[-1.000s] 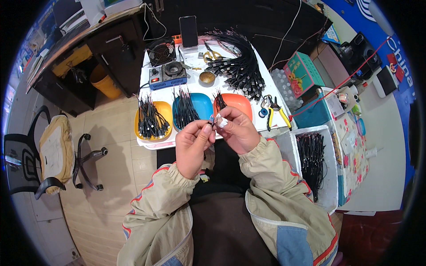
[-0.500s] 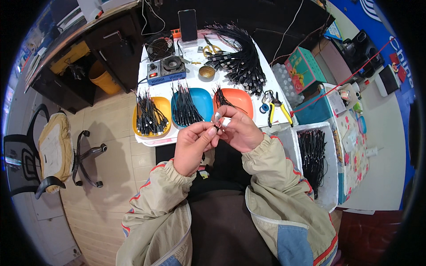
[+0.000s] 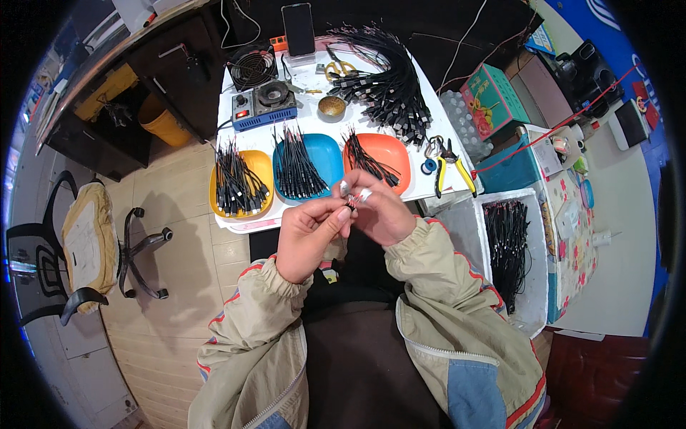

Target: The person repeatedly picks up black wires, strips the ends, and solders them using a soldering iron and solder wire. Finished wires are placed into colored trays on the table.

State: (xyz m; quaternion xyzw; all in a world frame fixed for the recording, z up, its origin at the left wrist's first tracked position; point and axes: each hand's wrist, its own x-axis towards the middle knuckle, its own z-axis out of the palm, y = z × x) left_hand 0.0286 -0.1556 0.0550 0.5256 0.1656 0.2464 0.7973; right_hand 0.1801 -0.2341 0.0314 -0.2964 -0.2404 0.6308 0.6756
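Compared with a second ago, the left hand [image 3: 314,232] sits about where it was, its grip now plainly pinching a small black cable end [image 3: 350,206] between thumb and forefinger. Fine reddish strands rise from that piece, held in front of the orange tray. The right hand [image 3: 386,214] has its fingers, with white and silvery wraps at the tips, beside the strands; whether its grip pinches any, I cannot tell. More of the black cables [image 3: 371,161] in the orange tray now show above this hand.

Along the near side of the white surface [image 3: 300,80], a yellow tray [image 3: 262,166] and a blue tray [image 3: 329,157] hold black cables, with the orange tray [image 3: 391,154] next. Behind them, left to right, stand a blue-sided device [image 3: 266,116] with a fan [image 3: 252,69] behind it, an upright phone [image 3: 299,30], a metal bowl [image 3: 331,107], scissors [image 3: 339,68] and a large cable bundle [image 3: 393,86]. Yellow-handled cutters [image 3: 440,180] lie at the right.

In the room, an office chair [image 3: 87,239] and an orange bin [image 3: 163,123] stand left; a white foam box [image 3: 541,268] of cables and a green-and-pink carton [image 3: 493,100] stand right.
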